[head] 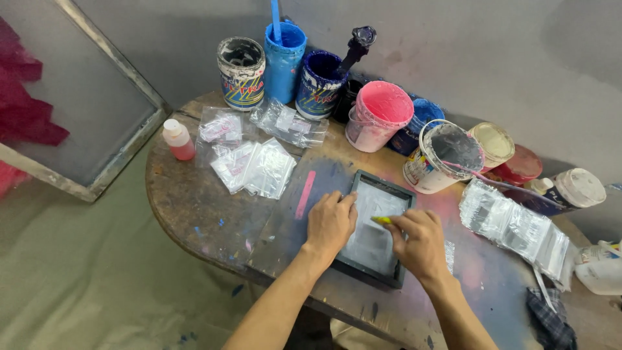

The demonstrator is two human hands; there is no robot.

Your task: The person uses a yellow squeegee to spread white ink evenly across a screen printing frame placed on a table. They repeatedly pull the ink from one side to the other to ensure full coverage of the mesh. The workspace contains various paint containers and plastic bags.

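Paint-stained table [194, 201] — hands [376, 233] on screen frame [363, 181]

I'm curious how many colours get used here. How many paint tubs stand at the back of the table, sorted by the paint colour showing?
Blue: 3
Pink: 1
White or grey: 3
Red: 1
Total: 8

Left hand [330, 223] flat, palm down; right hand [421, 243] curled, fingertips in a pinching grip.
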